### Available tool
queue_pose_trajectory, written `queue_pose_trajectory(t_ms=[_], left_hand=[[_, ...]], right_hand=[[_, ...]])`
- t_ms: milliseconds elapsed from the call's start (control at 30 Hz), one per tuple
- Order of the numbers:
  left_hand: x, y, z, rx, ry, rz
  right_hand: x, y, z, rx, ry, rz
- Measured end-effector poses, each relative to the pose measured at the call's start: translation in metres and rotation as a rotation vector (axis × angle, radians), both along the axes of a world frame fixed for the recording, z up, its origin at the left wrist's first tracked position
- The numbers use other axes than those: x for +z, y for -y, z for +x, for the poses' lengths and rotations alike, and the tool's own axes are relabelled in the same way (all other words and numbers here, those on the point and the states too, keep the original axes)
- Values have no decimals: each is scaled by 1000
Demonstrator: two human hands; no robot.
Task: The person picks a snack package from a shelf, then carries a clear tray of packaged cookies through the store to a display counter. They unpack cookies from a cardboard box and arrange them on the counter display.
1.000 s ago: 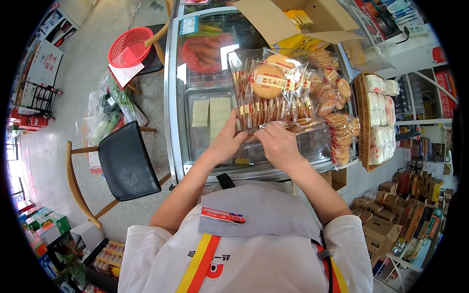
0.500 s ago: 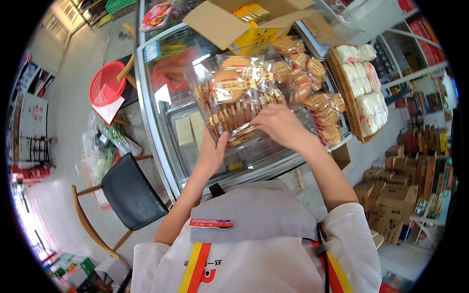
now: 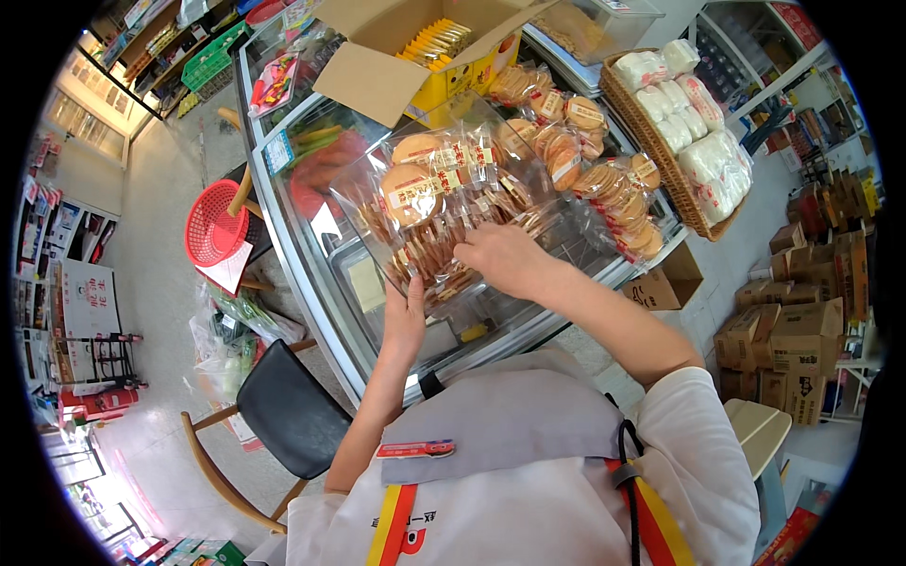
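Note:
A clear plastic box [image 3: 354, 203] packed with individually wrapped round, flat biscuits [image 3: 411, 193] is on the glass top of a display case [image 3: 316, 316]. Some biscuits lie flat at its far side; others stand on edge in rows nearer me. My left hand [image 3: 404, 321] grips the box's near left side, thumb up along the wall, the other fingers mostly hidden. Over the near row, my right hand [image 3: 510, 262] is closed, its bent fingers pinching among the standing packets; its fingertips are partly hidden.
Beyond the box stands an open carton [image 3: 377, 80] holding yellow packets. Loose wrapped biscuits [image 3: 618, 193] are heaped to the right, beside a wicker basket [image 3: 651, 141] of white packages. On the left are a red plastic basket [image 3: 215, 226] and a chair with a black seat [image 3: 293, 410].
The view has shifted, so surroundings sit differently. My right hand has moved left along the row of wrapped biscuits. My left hand still holds the box's near left side.

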State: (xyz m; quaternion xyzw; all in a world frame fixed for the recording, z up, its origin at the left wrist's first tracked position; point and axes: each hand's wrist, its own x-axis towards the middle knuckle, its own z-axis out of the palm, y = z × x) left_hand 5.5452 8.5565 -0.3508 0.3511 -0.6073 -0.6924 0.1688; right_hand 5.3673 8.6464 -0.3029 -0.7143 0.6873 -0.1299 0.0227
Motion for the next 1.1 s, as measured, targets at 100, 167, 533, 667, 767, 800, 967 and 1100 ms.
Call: queue_pose_trajectory(t_ms=[100,167,533,667,767,800,967,1100], left_hand=[[-17,4,1,-11,-14,-100],[-24,5,1,2,-43,-115],[-14,4,1,35,-50,-74],[-7,2,0,24,-64,-80],[-13,3,0,74,-93,-240],[-12,4,-1,74,-82,-257],[-7,4,1,82,-47,-297],[-16,3,1,98,-64,-264]], right_hand=[[-4,-1,11,-37,4,-76],[-1,-1,15,-66,21,-77],[58,-10,-33,-8,179,-125],[53,-33,-45,50,20,78],[35,-34,-41,31,-110,4],[35,-32,-36,28,-138,-20],[16,-28,-33,134,-137,-17],[18,-24,-36,98,46,-33]])
